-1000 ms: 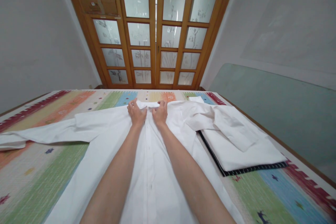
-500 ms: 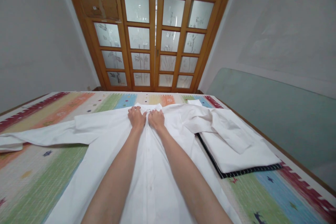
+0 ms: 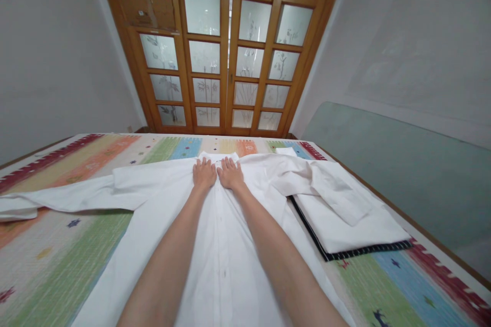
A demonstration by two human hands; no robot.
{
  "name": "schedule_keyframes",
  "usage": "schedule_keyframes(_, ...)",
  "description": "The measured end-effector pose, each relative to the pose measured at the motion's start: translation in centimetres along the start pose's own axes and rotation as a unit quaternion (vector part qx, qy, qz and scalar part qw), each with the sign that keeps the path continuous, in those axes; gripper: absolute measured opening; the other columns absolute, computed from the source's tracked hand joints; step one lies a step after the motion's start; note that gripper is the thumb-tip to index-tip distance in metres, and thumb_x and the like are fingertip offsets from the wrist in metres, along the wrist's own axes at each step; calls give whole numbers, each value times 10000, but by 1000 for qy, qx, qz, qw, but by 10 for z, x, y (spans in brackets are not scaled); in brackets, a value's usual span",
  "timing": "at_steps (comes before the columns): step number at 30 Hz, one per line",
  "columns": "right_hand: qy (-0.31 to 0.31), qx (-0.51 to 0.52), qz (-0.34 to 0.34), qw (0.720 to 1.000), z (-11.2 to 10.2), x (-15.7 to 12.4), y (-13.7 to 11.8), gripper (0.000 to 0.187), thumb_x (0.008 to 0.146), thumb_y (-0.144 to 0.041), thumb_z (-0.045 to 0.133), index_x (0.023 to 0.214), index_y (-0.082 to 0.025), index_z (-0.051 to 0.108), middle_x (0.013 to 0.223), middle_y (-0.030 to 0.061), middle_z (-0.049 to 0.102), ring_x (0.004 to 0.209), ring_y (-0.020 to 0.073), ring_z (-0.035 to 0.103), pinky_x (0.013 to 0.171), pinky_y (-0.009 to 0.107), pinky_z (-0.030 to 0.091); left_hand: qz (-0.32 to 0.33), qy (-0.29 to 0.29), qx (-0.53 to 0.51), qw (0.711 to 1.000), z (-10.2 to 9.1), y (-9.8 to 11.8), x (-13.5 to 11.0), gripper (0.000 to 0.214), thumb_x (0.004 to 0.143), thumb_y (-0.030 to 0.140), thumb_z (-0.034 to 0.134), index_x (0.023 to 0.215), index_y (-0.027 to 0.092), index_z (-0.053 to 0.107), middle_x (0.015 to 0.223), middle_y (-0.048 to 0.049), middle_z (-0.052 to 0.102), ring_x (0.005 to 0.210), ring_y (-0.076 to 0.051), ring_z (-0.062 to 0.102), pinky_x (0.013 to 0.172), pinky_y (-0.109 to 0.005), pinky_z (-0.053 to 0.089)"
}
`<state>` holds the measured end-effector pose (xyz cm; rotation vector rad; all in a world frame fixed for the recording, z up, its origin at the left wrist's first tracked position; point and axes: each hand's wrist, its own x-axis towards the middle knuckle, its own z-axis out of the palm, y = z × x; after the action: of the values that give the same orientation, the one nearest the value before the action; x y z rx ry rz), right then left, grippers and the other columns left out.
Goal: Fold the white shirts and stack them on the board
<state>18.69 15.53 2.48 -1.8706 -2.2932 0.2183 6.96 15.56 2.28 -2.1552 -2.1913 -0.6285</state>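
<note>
A white shirt lies spread front-up on a striped, many-coloured bedspread. Its left sleeve stretches out to the left. Its right sleeve lies over a folded stack at the right. My left hand and my right hand rest side by side on the shirt just below the collar. Both lie flat with fingers stretched forward, pressing the cloth by the button strip. Neither hand holds anything.
A folded white cloth on a dark striped folded piece lies at the right of the bed. Wooden doors with frosted glass panes stand beyond the far edge. A white wall with a green lower band runs along the right.
My hands, curled on the collar a second ago, have slid slightly toward me and flattened out on the shirt. The collar now lies flat.
</note>
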Motion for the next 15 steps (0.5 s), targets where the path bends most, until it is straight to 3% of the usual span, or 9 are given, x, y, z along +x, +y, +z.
schedule_keyframes(6, -13, -20, -3, 1000, -2, 10, 7, 665, 992, -443, 96, 1550, -85, 157, 1619, 89, 91, 1494, 211, 59, 1179, 457, 15, 65, -85, 33, 994, -16, -34, -13, 536, 989, 340, 206, 1462, 172, 393, 1552, -76, 355, 1442, -250, 286, 1164, -475, 228)
schedule_keyframes(15, -19, -13, 19, 1000, -8, -18, -5, 677, 995, -410, 127, 1536, -3, 136, 1614, 142, 52, 1495, 237, 37, 1184, 411, 36, -14, -82, 67, 994, -22, -32, -22, 634, 957, 449, 242, 1510, 147, 312, 1581, -100, 271, 1459, -298, 233, 1173, -511, 185)
